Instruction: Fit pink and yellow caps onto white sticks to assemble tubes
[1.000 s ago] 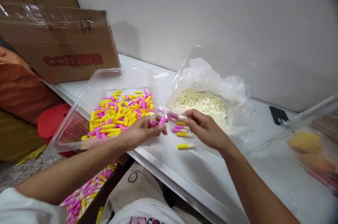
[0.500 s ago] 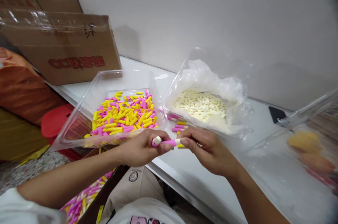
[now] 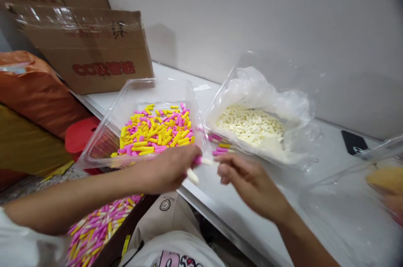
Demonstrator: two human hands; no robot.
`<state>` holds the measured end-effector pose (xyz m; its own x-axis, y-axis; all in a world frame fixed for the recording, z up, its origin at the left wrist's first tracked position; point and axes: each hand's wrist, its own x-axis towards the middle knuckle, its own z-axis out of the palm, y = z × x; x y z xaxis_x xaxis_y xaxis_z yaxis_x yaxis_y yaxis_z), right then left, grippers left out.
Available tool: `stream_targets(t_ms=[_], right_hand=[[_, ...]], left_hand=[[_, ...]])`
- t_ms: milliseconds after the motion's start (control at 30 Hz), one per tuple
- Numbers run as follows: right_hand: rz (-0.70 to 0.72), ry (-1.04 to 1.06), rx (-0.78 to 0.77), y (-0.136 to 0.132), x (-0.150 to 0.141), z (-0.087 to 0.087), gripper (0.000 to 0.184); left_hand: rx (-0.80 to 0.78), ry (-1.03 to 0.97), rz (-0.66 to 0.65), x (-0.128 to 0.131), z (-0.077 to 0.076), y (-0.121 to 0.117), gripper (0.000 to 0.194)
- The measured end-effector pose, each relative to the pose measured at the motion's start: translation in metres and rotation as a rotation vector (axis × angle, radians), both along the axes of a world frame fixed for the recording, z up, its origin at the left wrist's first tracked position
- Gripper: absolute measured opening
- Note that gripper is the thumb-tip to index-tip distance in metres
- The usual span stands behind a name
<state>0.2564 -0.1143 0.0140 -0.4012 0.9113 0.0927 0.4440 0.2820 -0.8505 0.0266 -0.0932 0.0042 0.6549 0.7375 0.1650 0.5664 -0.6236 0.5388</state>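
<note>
Pinching a pink tube (image 3: 197,160) tipped with a white stick (image 3: 207,161), the left hand (image 3: 176,168) hangs near the front edge of the desk (image 3: 217,196), a second white stick (image 3: 192,176) jutting below. The right hand (image 3: 248,179) is just beside, fingers loosely spread, nothing visible between them. With that lower stick poking out, a slackened grip could drop it off the edge; a hasty turn might knock the clear tub (image 3: 162,79).

Right hand (image 3: 252,181) separated from white piece (image 3: 207,161).
Right fingers, previously closed on the piece at the pink tube's (image 3: 197,160) end, now stand apart; left hand (image 3: 173,168) has rotated back-upward.
</note>
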Motion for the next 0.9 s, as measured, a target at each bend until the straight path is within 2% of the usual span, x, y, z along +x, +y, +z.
stream_targets(t_ms=[33,100,167,233,300,367,467,667,767,900], right_hand=[[-0.063,-0.029,0.064,0.013,0.01,0.004,0.028],[-0.276,-0.139,0.16,0.046,0.036,0.009,0.032],[-0.426,-0.378,0.15,0.081,0.063,0.007,0.032],[-0.437,-0.776,0.122,0.113,0.085,0.0,0.03],[-0.384,-1.124,0.026,0.136,0.1,-0.013,0.028],[-0.333,-1.283,-0.082,0.149,0.107,-0.025,0.028],[-0.287,-1.301,-0.143,0.154,0.11,-0.038,0.033],[-0.205,-1.24,-0.149,0.157,0.115,-0.044,0.034],[-0.271,-1.213,-0.142,0.158,0.117,-0.05,0.042],[-0.319,-1.14,-0.11,0.157,0.115,-0.057,0.033]], left_hand=[[-0.012,0.034,0.087,-0.01,0.001,0.011,0.016],[-0.025,0.204,0.268,-0.03,-0.001,0.036,0.011],[-0.074,0.469,0.348,-0.046,-0.011,0.06,0.017],[-0.176,0.675,0.332,-0.054,-0.025,0.076,0.021],[-0.249,0.758,0.31,-0.055,-0.038,0.085,0.021],[-0.28,0.751,0.308,-0.054,-0.046,0.088,0.021],[-0.331,0.684,0.295,-0.053,-0.049,0.088,0.019],[-0.46,0.511,0.236,-0.053,-0.054,0.09,0.02],[-0.486,0.475,0.232,-0.049,-0.058,0.093,0.018],[-0.522,0.357,0.217,-0.052,-0.054,0.096,0.019]])
